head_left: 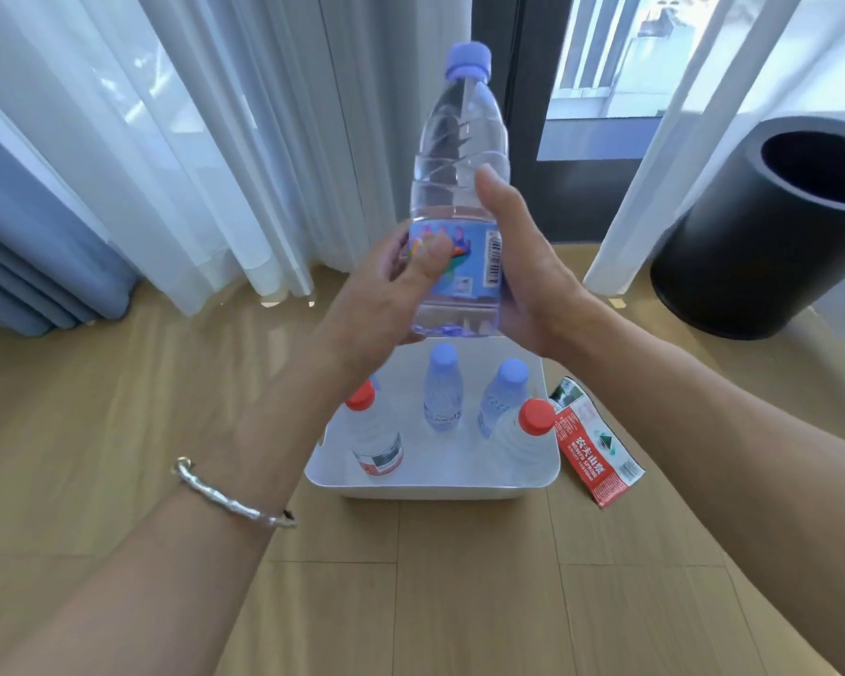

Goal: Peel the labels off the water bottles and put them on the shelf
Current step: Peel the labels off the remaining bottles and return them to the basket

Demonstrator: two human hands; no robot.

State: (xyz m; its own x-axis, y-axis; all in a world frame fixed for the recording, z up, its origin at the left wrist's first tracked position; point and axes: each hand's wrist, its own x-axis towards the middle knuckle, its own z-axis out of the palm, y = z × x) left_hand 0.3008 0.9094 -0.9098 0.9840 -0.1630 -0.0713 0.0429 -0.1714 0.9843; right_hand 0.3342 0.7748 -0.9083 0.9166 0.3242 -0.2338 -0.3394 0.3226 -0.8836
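I hold a clear water bottle [459,153] with a blue cap upright in front of me, above a white bin [435,485]. Its colourful blue label [479,263] wraps the lower part. My left hand [386,295] grips the bottle from the left, thumb pressed on the label. My right hand [523,275] holds the bottle's right side, thumb up along it. In the bin stand two blue-capped bottles [442,387] and two red-capped bottles [374,431]; the left red-capped one carries a red label. A peeled red label [593,451] lies on the floor right of the bin.
A black cylindrical waste bin [762,236] stands at the right by the window. White and blue curtains [167,139] hang behind. The wooden floor [411,602] spreads around the white bin.
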